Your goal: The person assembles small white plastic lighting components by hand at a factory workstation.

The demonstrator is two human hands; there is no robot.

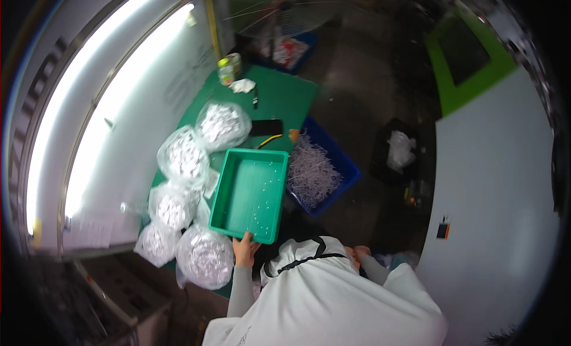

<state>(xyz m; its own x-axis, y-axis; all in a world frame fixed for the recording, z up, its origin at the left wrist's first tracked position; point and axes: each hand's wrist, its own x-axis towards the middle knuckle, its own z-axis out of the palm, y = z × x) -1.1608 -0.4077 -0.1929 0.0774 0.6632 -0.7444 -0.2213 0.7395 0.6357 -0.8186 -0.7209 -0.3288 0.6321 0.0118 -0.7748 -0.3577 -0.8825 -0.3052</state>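
My left hand grips the near rim of a green plastic tray, a finger or thumb lying over the edge. Several small white bits are scattered over the tray's floor, mostly toward its right side. Clear bags filled with small white pieces crowd the tray's left: one bag nearest me, another bag farther up. My right hand is low beside my waist, half behind the white garment. Its fingers do not show well enough to read.
The green table carries a black flat object, a yellow-handled tool, crumpled tissue and a jar. A blue bin of thin white scraps stands right of the table. Beyond are a fan and a black bin.
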